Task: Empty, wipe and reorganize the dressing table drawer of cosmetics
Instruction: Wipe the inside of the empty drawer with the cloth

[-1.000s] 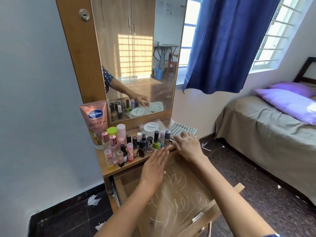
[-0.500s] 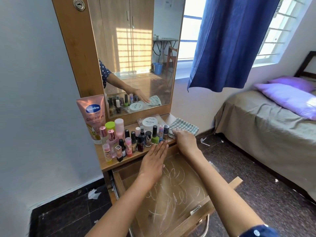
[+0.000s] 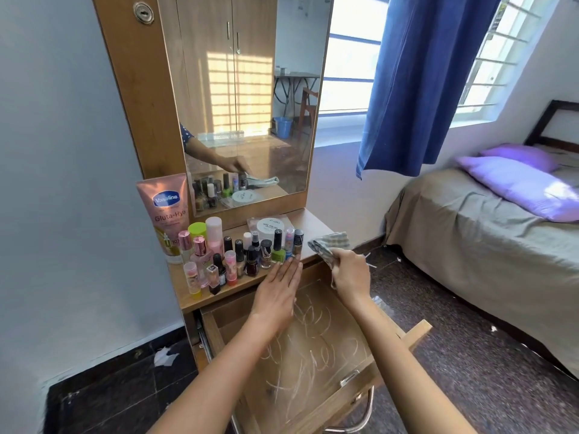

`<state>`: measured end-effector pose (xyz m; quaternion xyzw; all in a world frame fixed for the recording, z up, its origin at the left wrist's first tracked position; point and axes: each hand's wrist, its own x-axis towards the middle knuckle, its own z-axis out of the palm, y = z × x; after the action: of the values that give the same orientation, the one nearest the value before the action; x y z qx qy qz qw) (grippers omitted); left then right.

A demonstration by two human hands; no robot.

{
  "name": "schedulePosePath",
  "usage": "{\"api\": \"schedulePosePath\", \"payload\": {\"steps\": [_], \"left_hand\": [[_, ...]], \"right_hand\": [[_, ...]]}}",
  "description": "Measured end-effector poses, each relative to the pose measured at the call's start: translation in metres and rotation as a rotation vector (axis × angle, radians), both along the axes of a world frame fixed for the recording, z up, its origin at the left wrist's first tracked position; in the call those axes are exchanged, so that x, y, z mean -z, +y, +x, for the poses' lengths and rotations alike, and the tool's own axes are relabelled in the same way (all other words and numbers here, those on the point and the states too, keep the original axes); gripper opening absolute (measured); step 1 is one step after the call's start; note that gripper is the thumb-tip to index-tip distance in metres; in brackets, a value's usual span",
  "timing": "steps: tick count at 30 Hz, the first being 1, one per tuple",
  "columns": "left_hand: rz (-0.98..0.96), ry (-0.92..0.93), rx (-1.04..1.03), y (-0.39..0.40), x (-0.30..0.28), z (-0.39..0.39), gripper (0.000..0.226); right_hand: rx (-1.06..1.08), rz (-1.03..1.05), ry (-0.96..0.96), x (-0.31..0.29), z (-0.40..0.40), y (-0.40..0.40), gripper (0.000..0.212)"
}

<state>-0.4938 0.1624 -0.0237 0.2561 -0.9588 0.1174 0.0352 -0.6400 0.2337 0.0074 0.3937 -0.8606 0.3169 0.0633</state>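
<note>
- Our right hand (image 3: 350,270) grips the checked cloth (image 3: 329,245), lifted ready to wipe the emptied drawer (image 3: 313,349).
- Our left hand (image 3: 277,292) hovers flat and empty-handed beside the bottles (image 3: 250,252) parked on the bench (image 3: 219,292).

left hand (image 3: 277,292): flat, fingers straight (together); right hand (image 3: 350,272): fingers curled, gripping
</note>
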Motion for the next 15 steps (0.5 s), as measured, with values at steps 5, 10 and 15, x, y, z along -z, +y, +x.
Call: {"api": "schedulePosePath", "payload": {"steps": [5,10,15], "left_hand": [[-0.027,0.045,0.031,0.009,-0.001,0.013,0.066],[0.058,0.256,0.032,0.03,0.013,0.066,0.058],[0.247,0.29,-0.212,0.04,0.019,0.131,0.052]], "right_hand": [[-0.08,-0.083,-0.151,-0.001,-0.005,0.035,0.015],[-0.266,-0.019,-0.171,0.003,0.014,0.06,0.022],[-0.464,0.215,-0.067,0.022,0.063,0.046,0.024]]}}
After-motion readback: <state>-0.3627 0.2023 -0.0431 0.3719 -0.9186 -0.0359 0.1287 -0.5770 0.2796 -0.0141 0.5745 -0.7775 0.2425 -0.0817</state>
